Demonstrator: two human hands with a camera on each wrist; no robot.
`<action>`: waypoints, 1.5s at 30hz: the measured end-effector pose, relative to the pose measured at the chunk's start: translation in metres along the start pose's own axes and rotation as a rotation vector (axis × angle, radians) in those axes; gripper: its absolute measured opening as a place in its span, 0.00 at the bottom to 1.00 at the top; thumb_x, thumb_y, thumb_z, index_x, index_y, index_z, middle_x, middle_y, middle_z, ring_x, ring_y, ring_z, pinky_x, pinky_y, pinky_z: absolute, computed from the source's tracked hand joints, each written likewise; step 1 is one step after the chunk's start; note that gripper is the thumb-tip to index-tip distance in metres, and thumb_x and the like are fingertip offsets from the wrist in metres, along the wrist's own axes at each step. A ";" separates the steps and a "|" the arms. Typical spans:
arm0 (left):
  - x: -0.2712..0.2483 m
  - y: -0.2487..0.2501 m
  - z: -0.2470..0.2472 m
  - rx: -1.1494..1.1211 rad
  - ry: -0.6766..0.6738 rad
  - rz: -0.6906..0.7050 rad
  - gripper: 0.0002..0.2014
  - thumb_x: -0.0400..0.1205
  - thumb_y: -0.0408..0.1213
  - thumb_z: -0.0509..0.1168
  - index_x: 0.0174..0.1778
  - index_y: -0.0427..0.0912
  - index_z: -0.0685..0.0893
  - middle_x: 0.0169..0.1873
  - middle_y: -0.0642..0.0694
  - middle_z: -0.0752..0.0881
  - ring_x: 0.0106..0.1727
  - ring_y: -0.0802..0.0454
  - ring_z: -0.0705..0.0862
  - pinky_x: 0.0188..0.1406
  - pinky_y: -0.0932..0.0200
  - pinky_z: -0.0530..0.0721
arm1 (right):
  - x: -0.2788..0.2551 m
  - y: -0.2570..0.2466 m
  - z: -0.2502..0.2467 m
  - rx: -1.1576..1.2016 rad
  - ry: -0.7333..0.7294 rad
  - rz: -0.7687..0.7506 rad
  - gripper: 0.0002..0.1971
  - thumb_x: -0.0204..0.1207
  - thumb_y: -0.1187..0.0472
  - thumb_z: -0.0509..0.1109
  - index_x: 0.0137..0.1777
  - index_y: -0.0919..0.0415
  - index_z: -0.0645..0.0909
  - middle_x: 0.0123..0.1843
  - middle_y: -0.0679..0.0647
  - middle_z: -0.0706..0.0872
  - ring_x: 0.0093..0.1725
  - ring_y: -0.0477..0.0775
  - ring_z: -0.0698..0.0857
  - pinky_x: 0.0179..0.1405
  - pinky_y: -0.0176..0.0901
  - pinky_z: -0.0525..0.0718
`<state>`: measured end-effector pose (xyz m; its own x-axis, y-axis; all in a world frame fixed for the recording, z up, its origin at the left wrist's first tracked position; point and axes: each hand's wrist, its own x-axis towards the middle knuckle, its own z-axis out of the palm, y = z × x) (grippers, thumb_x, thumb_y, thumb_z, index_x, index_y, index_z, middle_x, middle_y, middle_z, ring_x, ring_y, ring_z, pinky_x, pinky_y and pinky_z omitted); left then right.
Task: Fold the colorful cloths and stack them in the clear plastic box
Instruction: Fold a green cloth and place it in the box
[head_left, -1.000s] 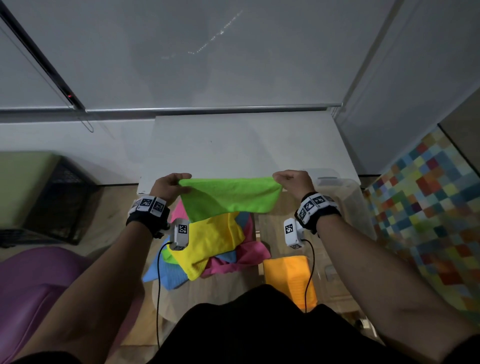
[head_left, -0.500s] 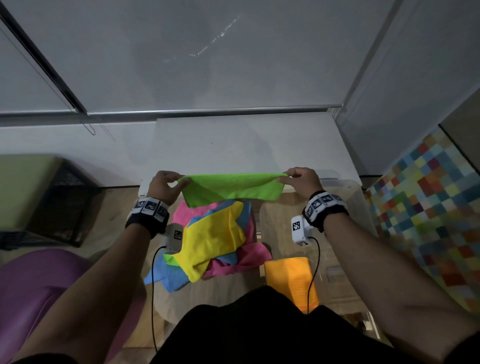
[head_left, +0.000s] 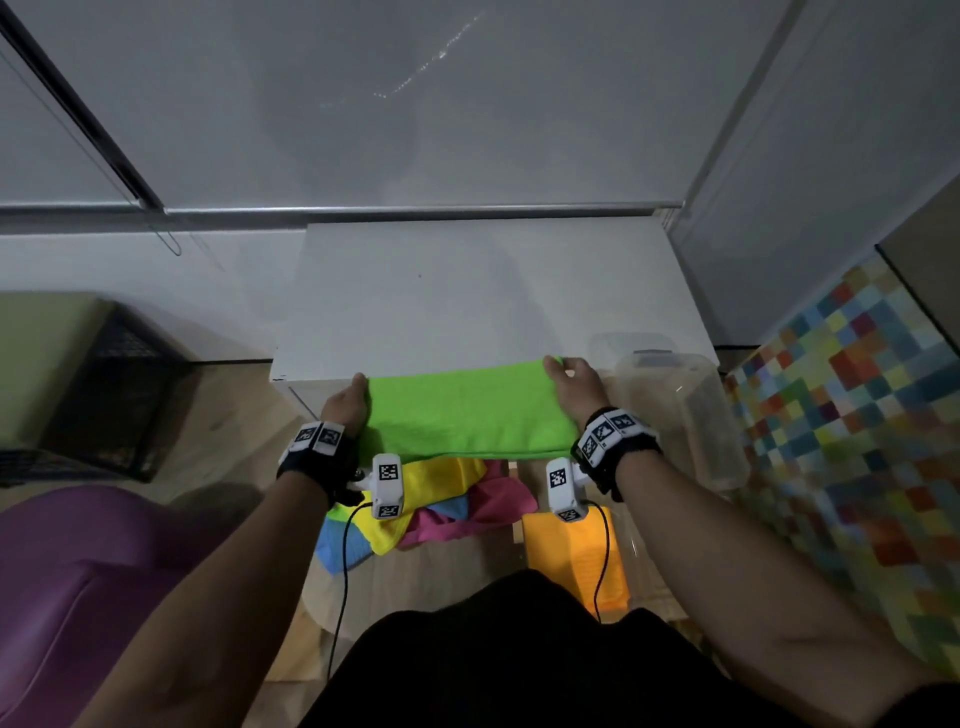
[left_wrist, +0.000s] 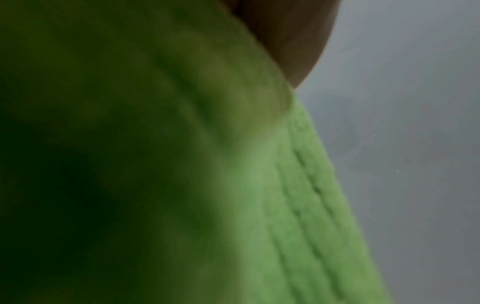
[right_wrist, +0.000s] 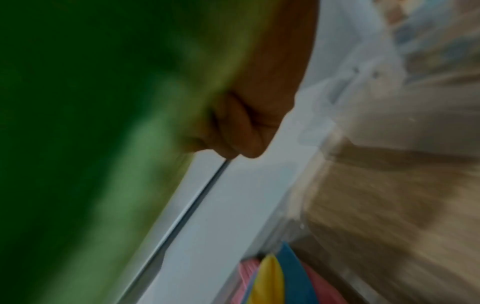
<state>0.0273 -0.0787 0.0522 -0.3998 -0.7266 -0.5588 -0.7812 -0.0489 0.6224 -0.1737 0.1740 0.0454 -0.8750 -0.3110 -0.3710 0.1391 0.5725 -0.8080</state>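
left hand (head_left: 347, 410) pinching the left end of the green cloth (head_left: 467, 413), right hand (head_left: 574, 387) pinching the right end, fingers curled round the edge in the right wrist view. cloth stretched flat between both grips, far edge over the near edge of the white surface (head_left: 483, 296), near edge hanging over the pile. beneath, loose yellow cloth (head_left: 441, 483), pink cloth (head_left: 467, 514) and blue cloth (head_left: 343, 545) heaped together. folded orange cloth (head_left: 571, 561) just right of the heap. clear plastic box (head_left: 691, 415) beside the right hand, right of the white surface.
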 end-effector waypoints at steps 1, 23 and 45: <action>-0.002 -0.007 0.000 -0.014 -0.021 -0.047 0.34 0.86 0.59 0.50 0.71 0.29 0.75 0.70 0.27 0.76 0.70 0.32 0.76 0.68 0.49 0.73 | -0.002 0.006 0.002 0.002 -0.013 0.029 0.25 0.80 0.44 0.66 0.67 0.63 0.79 0.64 0.58 0.84 0.63 0.58 0.82 0.63 0.43 0.77; 0.008 -0.141 0.010 0.216 0.157 0.012 0.16 0.88 0.41 0.54 0.62 0.32 0.78 0.51 0.21 0.81 0.55 0.27 0.80 0.48 0.48 0.74 | -0.039 0.082 0.128 -0.243 -0.047 0.217 0.18 0.84 0.59 0.62 0.71 0.65 0.75 0.68 0.67 0.81 0.66 0.69 0.80 0.60 0.51 0.76; 0.048 -0.133 -0.014 0.063 -0.018 -0.061 0.20 0.72 0.60 0.73 0.43 0.44 0.88 0.39 0.45 0.90 0.42 0.46 0.88 0.45 0.55 0.86 | -0.040 0.066 0.116 -0.116 0.109 0.203 0.16 0.83 0.56 0.64 0.56 0.72 0.80 0.48 0.66 0.84 0.46 0.61 0.81 0.43 0.47 0.73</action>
<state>0.1186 -0.1170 -0.0499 -0.3591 -0.7109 -0.6048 -0.8326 -0.0487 0.5517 -0.0760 0.1366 -0.0462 -0.8802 -0.1012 -0.4637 0.2681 0.7002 -0.6617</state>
